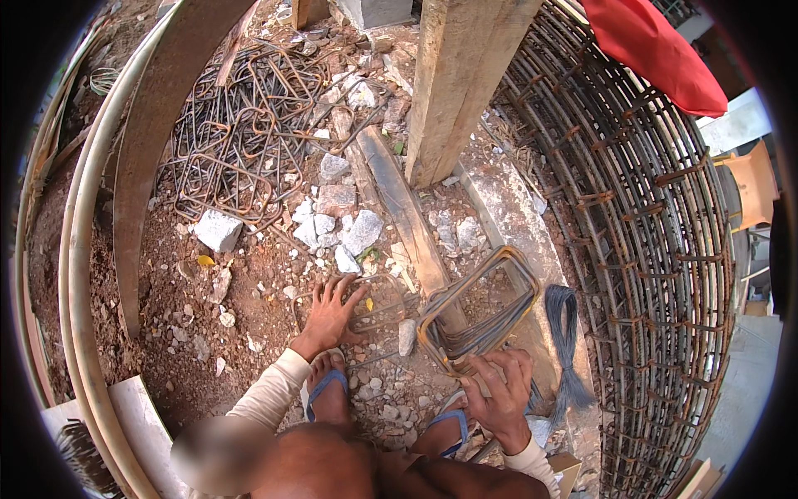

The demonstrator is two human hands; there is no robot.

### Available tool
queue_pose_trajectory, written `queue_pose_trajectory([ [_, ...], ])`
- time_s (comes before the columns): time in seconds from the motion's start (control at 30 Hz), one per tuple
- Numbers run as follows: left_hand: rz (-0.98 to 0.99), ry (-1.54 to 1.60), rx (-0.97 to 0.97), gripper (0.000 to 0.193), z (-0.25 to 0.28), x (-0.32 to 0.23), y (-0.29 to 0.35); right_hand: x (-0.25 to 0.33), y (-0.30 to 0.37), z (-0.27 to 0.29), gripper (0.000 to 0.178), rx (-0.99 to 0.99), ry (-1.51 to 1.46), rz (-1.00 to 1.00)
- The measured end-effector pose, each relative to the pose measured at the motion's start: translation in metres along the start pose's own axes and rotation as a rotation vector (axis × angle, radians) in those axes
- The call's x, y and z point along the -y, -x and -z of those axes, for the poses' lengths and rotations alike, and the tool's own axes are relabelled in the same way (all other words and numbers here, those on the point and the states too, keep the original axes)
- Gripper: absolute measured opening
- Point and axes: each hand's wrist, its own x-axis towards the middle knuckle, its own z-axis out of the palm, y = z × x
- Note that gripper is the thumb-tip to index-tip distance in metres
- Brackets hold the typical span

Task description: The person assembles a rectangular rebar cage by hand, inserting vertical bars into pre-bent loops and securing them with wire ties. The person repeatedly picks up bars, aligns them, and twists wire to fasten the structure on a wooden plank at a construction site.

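Note:
My left hand (331, 318) reaches down to the dirt with its fingers spread. It is over a thin rectangular steel stirrup (384, 325) that lies flat there; the hand hides part of it. To the right, a stack of rectangular rebar stirrups (525, 293), rusty at the corners, rests across a wooden plank (399, 208). My right hand (503, 384) is closed at the stack's near end, its bent fingers and thumb at the corner. The inside of that grip is partly hidden. A looped bundle of thin tie wire (563, 333) lies just right of the stack.
A long rebar cage (640, 224) curves along the right, with a red cloth (657, 54) over its far end. A wooden post (453, 91) stands ahead. Loose stirrups (241, 125) are heaped at the far left. Pale pipes (76, 249) edge the left; broken concrete (362, 231) litters the ground.

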Motion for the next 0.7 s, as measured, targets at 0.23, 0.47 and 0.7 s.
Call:
queue_pose_trajectory([
  [0.23, 0.1, 0.097, 0.019, 0.122, 0.046, -0.009, -0.004, -0.009, 0.002, 0.023, 0.031, -0.081, 0.021, -0.111],
  [0.47, -0.05, 0.292, -0.25, 0.118, 0.141, -0.036, -0.001, -0.013, -0.004, 0.033, 0.022, -0.154, 0.007, -0.144],
  [0.7, -0.4, 0.189, -0.16, 0.114, 0.194, -0.077, -0.029, -0.008, -0.013, 0.034, 0.032, -0.097, -0.249, -0.249],
])
